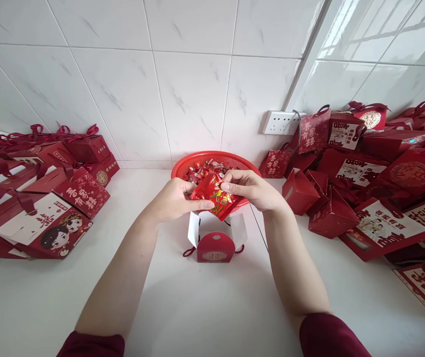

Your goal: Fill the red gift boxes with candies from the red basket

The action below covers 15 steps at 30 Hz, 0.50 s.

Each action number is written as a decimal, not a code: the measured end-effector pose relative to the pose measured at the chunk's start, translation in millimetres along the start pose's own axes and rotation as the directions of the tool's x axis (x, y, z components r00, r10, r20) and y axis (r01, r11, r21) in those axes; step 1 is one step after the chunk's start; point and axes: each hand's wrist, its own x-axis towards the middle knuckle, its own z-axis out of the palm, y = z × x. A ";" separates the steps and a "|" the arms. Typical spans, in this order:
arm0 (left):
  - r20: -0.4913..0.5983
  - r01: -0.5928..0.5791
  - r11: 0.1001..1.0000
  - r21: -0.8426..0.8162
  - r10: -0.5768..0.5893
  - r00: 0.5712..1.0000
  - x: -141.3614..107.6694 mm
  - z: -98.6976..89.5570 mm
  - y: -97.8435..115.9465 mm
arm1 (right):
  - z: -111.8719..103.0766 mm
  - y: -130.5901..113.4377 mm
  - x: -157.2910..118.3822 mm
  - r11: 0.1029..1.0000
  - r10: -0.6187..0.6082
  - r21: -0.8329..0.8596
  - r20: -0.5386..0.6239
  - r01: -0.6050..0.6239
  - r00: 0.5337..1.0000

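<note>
Between my two hands is a shiny red packet with yellow-green lettering, held above an open gift box. My left hand grips its left side, thumb on the front. At its upper right edge my right hand pinches it between thumb and fingers. Below, the red gift box stands with its white-lined flaps spread and red cord loops at its sides. Behind my hands a red plastic basket holds many small wrapped sweets; my hands and the packet hide its front part.
Red gift boxes with ribbons are piled on the left of the white tabletop. More red boxes are heaped on the right. A power strip with a grey cable is on the tiled wall behind.
</note>
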 end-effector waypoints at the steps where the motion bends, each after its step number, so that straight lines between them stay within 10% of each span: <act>1: 0.001 -0.002 1.000 0.001 0.002 1.000 0.0 -0.1 -0.2 | -0.1 0.7 0.2 1.000 0.012 0.013 0.003 -0.012 1.000; 15: -0.007 0.029 0.997 0.075 -0.028 1.000 5.7 1.1 -6.8 | -1.7 -1.4 -1.5 0.994 0.015 -0.113 0.000 -0.015 1.000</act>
